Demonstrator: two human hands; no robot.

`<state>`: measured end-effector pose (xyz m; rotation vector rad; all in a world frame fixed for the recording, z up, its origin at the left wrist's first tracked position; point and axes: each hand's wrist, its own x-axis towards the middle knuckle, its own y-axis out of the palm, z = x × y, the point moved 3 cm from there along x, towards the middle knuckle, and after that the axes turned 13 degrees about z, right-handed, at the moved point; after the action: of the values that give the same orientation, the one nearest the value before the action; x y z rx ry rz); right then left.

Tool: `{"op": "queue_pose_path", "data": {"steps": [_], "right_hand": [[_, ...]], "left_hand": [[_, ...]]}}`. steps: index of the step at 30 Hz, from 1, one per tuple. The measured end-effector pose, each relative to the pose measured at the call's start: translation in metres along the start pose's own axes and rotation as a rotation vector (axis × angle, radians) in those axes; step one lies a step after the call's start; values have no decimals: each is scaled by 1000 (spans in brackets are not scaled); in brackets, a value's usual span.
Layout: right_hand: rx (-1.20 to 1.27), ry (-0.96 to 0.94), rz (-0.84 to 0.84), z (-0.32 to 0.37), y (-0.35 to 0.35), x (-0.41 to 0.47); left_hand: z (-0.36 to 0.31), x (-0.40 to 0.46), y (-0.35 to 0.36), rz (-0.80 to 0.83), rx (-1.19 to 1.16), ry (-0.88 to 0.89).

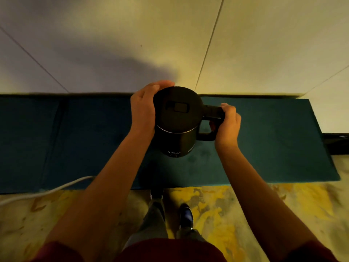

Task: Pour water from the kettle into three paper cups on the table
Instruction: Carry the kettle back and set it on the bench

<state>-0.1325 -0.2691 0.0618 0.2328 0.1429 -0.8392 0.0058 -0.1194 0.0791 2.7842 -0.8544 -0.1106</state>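
Observation:
A black electric kettle (177,120) with its lid closed is held upright above a dark teal padded bench (264,140). My right hand (227,122) grips the kettle's handle on the right side. My left hand (144,108) is cupped around the kettle's left side near the lid, fingers curved against its body. Whether the kettle touches the bench or hangs just over it, I cannot tell. No paper cups are in view.
The bench runs along a pale wall (264,44). A white cable (49,191) lies on the patterned yellow floor (217,214) at the left. My feet (186,214) stand close to the bench's front edge.

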Motion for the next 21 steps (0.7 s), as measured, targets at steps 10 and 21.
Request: {"op": "queue_pose_path", "data": {"steps": [10,21], "right_hand": [[48,80,-62,-49,10,44],[85,109,-126,-79,0,96]], "left_hand": [[51,41,-20,-2,-40,-71],[99,79,-14,23,-26,-19]]}}
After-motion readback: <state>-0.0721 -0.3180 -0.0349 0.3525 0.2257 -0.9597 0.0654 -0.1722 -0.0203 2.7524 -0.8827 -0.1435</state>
